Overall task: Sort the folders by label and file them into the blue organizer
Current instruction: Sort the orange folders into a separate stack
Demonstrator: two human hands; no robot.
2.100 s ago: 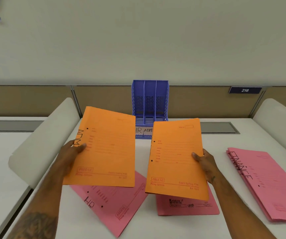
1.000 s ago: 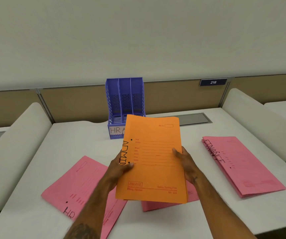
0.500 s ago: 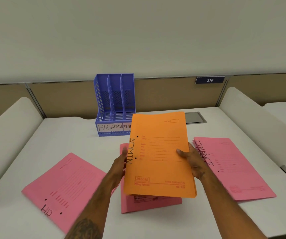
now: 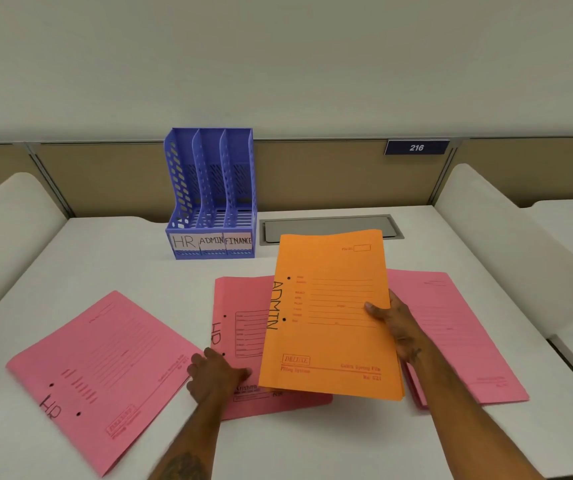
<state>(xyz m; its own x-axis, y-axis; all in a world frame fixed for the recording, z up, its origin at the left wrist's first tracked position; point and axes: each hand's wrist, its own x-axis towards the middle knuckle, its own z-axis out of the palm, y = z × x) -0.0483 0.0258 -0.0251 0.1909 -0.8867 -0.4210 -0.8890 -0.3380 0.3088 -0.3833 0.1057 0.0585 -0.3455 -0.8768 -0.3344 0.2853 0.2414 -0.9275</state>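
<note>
The right grip (image 4: 396, 327) held a stack of orange folders (image 4: 330, 317) by its right edge, thumb on the top cover and fingers hidden beneath. The stack was lifted above the desk (image 4: 139, 265), tilted, with "ADMIN" written down its left edge. It covered the right part of a pink folder marked "HR" (image 4: 240, 306) lying flat at the middle of the desk.

The left grip (image 4: 216, 375) rested on that folder's near left edge. It was blurred, so I could not tell whether its fingers curled under the edge or lay flat.

A second pink "HR" folder (image 4: 105, 368) lay angled to the left, just beside that grip. A pink stack (image 4: 451, 334) lay to the right, partly behind the orange folders.

The blue organizer (image 4: 210, 188) stood upright at the far side, against the partition. Its three slots were labelled HR, ADMIN and FINANCE from left to right, with no folders in them. A grey hatch (image 4: 330, 225) sat in the desk just to its right.
</note>
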